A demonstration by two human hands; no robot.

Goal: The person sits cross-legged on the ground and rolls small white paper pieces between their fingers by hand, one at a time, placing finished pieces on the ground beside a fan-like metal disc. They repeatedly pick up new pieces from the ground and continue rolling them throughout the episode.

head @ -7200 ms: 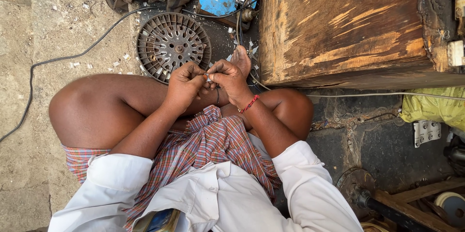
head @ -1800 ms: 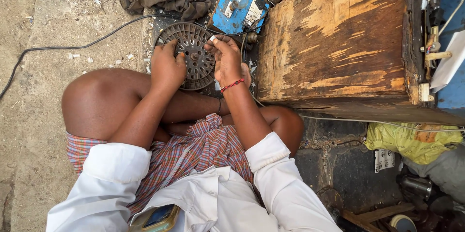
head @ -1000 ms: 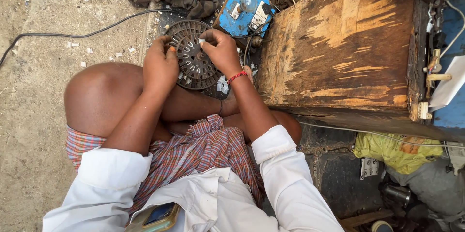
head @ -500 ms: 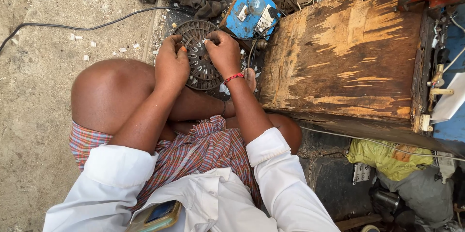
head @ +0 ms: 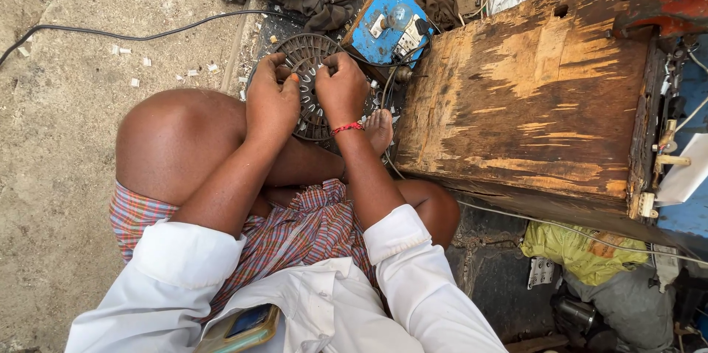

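dark metal, round and slotted, the fan motor core [head: 310, 80] lies on the ground between the person's knees, beside a blue switch board [head: 389, 19] and a worn wooden box [head: 531, 102]. left hand [head: 271, 102] curls its fingers closed on the core's rim; right hand [head: 343, 89] grips its top edge, fingers bent shut.

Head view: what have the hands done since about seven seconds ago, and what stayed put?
Both hands went forward from above the knees onto the round slotted metal disc. The left hand and right hand now grip its near edge. The disc, the blue switch box and the wooden bench stayed in place.
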